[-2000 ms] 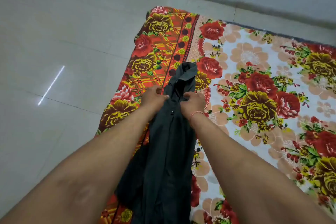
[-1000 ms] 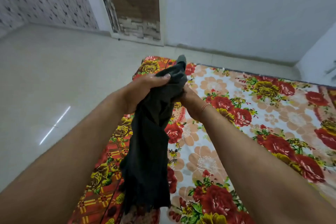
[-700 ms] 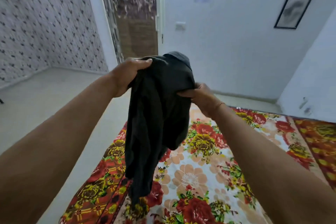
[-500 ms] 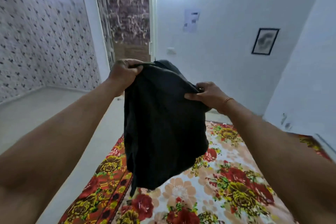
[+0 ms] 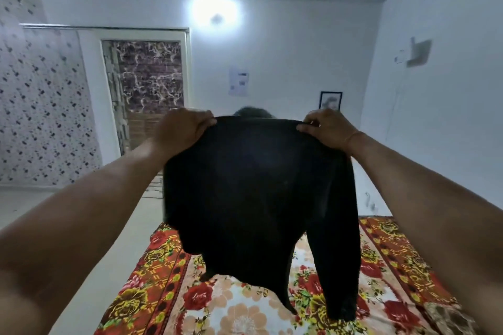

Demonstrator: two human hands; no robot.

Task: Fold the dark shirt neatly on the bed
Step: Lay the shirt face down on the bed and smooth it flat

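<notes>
Hands moved apart, spreading the dark shirt (image 5: 255, 193) wide; left hand (image 5: 183, 130) and right hand (image 5: 325, 130) each pinch a shoulder, hem hanging above the bed (image 5: 245, 313).

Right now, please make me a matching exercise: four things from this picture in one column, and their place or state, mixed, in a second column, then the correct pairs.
Things:
1. dark shirt
2. left hand
3. framed picture
4. floral bedsheet

Places or states:
A. hangs on the far wall
B. lies spread out below
C. held up in the air, hanging open
D. grips the shirt's top edge beside the doorway

Pairs: 1-C, 2-D, 3-A, 4-B
</notes>
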